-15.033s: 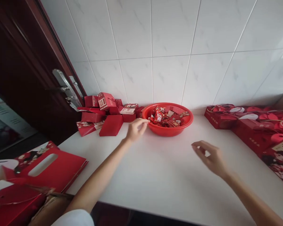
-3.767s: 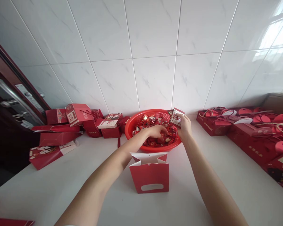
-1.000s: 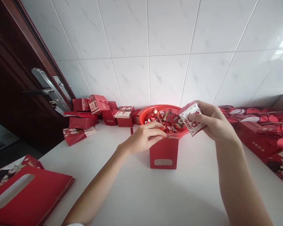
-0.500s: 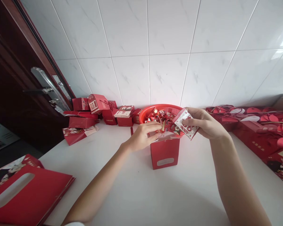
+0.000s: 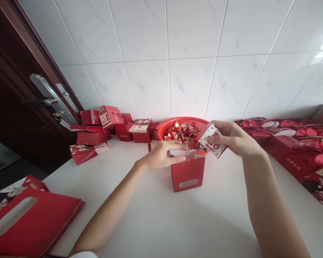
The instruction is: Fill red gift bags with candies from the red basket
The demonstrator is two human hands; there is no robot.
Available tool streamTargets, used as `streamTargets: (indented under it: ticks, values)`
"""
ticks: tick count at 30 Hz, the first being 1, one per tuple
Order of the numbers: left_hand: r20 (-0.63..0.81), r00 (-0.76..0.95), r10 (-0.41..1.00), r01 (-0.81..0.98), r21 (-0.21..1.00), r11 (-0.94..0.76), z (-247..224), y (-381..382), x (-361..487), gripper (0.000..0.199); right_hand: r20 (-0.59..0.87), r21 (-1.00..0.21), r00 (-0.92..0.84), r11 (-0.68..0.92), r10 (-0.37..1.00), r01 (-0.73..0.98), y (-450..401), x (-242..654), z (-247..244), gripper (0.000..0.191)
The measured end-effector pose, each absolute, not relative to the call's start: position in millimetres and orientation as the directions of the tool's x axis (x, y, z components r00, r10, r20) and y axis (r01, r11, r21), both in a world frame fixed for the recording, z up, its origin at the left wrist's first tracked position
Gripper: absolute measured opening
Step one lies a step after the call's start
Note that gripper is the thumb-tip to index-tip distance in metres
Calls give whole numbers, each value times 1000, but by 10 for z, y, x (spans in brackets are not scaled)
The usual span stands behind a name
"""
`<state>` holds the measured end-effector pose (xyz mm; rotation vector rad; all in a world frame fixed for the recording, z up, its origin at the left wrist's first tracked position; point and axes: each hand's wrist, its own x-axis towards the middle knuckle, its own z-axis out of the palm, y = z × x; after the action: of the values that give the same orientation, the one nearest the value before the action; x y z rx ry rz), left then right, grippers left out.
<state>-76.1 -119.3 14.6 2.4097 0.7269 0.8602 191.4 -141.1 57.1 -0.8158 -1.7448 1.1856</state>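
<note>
A red paper gift box (image 5: 187,173) stands upright on the white table, its top open and a pale slot on its front. My left hand (image 5: 161,154) is at its upper left edge, thumb and fingers spread apart over the opening. A thin gold piece shows by those fingertips; whether they touch it I cannot tell. Held tilted in my right hand (image 5: 233,139), to the right of the opening, is a small white-and-red patterned packet (image 5: 210,140). Behind the gift box sits a red plastic basket (image 5: 165,126) of wrapped candies (image 5: 181,131).
Several folded red boxes (image 5: 93,138) are piled at the back left, near a dark door with a metal handle (image 5: 52,100). Flat red box sheets (image 5: 43,218) lie at the front left. Red handled gift boxes (image 5: 288,157) line the right side. A tiled wall (image 5: 191,86) rises behind.
My left thumb and fingers have spread apart, the thumb lowering to the gift box's upper edge. My right hand keeps the packet almost where it was. The view has shifted slightly.
</note>
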Motion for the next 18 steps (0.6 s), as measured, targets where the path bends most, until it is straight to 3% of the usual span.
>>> streamTargets:
  ticks: [7, 12, 18]
  values:
    - [356, 721, 594, 235, 682, -693, 165, -1144, -788, 44, 342, -856, -529, 489, 777, 166, -1492, 1796, 624, 20]
    - [297, 685, 666, 265, 749, -607, 109, -1095, -803, 56, 302, -770, -590, 557, 749, 312, -1499, 1709, 630, 14]
    - [301, 682, 667, 219, 785, -579, 124, -1105, -794, 54, 262, -844, -625, 488, 736, 222, -1446, 1724, 584, 18]
